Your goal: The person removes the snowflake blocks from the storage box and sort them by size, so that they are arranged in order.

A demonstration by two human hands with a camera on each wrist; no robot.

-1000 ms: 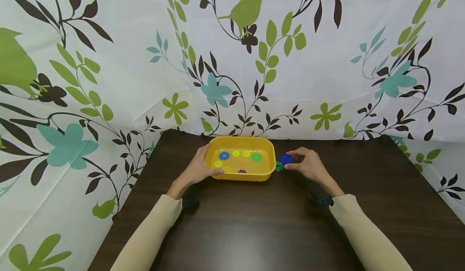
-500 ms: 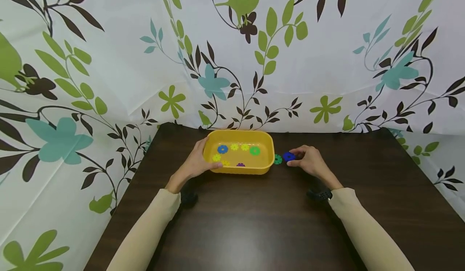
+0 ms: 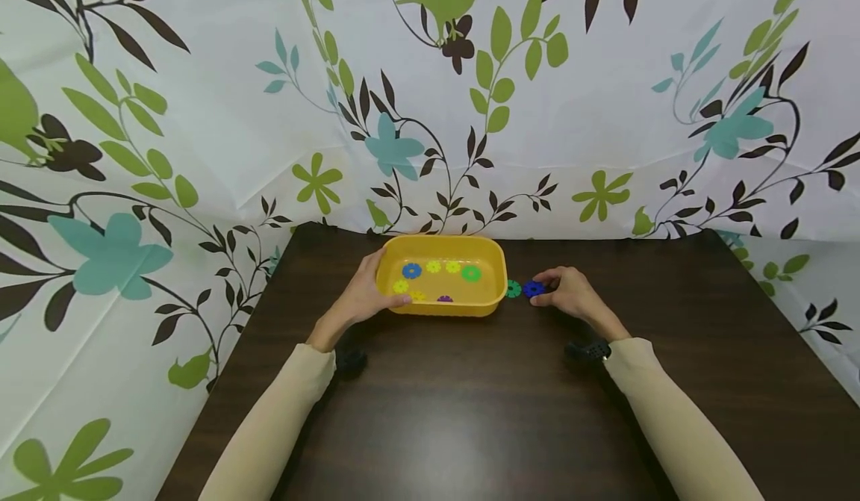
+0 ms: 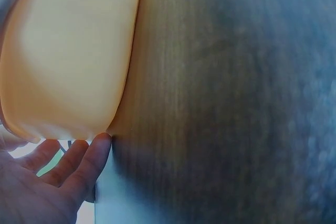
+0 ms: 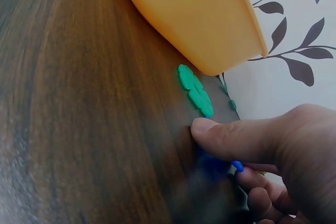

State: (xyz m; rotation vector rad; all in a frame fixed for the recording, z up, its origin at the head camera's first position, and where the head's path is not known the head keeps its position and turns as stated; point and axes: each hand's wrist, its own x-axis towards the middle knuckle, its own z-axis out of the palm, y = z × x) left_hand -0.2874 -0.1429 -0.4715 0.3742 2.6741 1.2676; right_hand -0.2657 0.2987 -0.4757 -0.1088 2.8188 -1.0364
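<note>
A yellow plastic tub point(image 3: 440, 310) stands near the table's far edge, several small flower-shaped discs lying in it. My left hand point(image 3: 366, 292) holds the tub's left end, thumb over the near rim; in the left wrist view its fingertips point(image 4: 100, 142) touch the outer wall. To the right of the tub, my right hand point(image 3: 571, 292) pinches a dark blue flower-shaped disc point(image 3: 534, 289) between thumb and fingers, low over the table. A green flower-shaped disc point(image 3: 513, 289) lies between the blue one and the tub. In the right wrist view the thumb point(image 5: 220, 135) hides part of the blue disc.
Inside the tub are a blue disc point(image 3: 412, 270), a green disc point(image 3: 471, 273), a purple one point(image 3: 445, 299) and several yellow ones. Behind the dark wooden table point(image 3: 430, 404) hangs a white cloth point(image 3: 416, 75) printed with leaves and birds.
My right hand has drawn the blue disc slightly right and down, from overlapping the green disc to beside it. The head view has tilted down a little. The left hand keeps its hold.
</note>
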